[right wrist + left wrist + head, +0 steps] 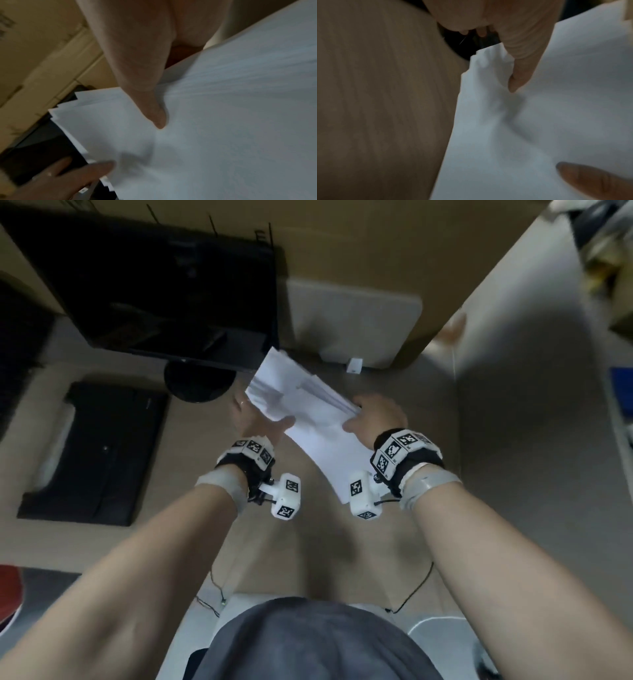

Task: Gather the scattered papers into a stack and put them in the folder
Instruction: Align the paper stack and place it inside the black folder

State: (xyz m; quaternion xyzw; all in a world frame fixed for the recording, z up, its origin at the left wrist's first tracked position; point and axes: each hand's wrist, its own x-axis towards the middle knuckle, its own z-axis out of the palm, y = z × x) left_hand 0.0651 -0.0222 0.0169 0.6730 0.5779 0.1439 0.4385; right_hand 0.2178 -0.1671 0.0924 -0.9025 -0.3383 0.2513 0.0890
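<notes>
A loose, fanned stack of white papers (308, 419) hangs tilted above the desk, held between both hands. My left hand (263, 416) holds its left edge, thumb (520, 67) on top and fingers underneath. My right hand (363, 416) grips the right edge, thumb (152, 108) pressed on the top sheet (223, 135) and fingers curled round the edge. The sheets' corners do not line up. A black folder (99, 453) lies flat on the desk to the left, apart from both hands.
A black monitor (147, 285) on a round stand (198, 381) rises behind the papers. A white board (352, 320) leans at the back. A tall partition (513, 371) walls the right side. Something white (54, 450) sticks out beside the folder. Cables (414, 587) trail near the front edge.
</notes>
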